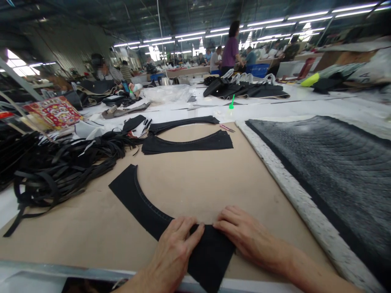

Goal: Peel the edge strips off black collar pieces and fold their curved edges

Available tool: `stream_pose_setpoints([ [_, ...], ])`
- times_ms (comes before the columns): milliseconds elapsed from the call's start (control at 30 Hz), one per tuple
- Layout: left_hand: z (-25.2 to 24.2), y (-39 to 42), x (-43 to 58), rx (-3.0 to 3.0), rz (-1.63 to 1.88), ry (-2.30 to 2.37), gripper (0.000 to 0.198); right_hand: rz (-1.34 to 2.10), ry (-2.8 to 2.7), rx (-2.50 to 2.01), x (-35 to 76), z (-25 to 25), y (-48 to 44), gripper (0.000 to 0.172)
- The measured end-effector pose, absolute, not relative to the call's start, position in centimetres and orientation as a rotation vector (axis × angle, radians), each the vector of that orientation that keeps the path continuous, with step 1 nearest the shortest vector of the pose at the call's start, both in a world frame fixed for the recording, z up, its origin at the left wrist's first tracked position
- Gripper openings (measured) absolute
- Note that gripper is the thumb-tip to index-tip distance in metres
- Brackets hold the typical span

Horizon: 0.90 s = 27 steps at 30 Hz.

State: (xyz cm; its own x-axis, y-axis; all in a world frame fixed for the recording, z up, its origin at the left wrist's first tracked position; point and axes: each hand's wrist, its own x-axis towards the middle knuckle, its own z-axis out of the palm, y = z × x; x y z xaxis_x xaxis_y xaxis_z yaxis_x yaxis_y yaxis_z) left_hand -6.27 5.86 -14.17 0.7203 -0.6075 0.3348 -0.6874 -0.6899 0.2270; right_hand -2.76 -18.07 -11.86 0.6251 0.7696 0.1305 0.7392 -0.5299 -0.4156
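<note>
A curved black fabric piece [143, 207] with a stitched inner edge lies on a brown paper sheet [195, 179] in front of me. My left hand [174, 252] lies on its near end with fingers stretched flat and pressed down. My right hand [244, 234] rests beside it, fingers flat on the fabric's upper right edge. Neither hand grips anything. Farther back on the paper lie a stack of similar curved black pieces [187, 144] and another curved piece [183, 124].
A heap of black straps [61, 171] fills the left side. A grey quilted panel with a speckled white border [330, 175] lies at the right. A green-capped item [232, 102], black bags [244, 88] and several people stand farther back.
</note>
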Motion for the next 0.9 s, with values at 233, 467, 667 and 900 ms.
stream_pose_setpoints([
  [233,-13.1,5.0,-5.7,2.596,0.173,-1.065,0.040,0.004,-1.239,-2.443,-3.1,-12.5,-19.0,0.032],
  [467,-13.4,4.5,-5.9,2.686,0.240,-1.108,0.043,-0.057,-1.279,-2.452,-3.3,-12.6,-19.6,0.032],
  [667,-13.8,4.5,-6.0,2.601,0.297,-1.159,0.046,-0.093,-1.310,-2.478,-3.4,-12.4,-19.8,0.033],
  [900,-13.4,3.8,-5.8,2.654,0.100,-1.170,0.050,0.008,-1.252,-2.493,-3.7,-12.2,-20.5,0.038],
])
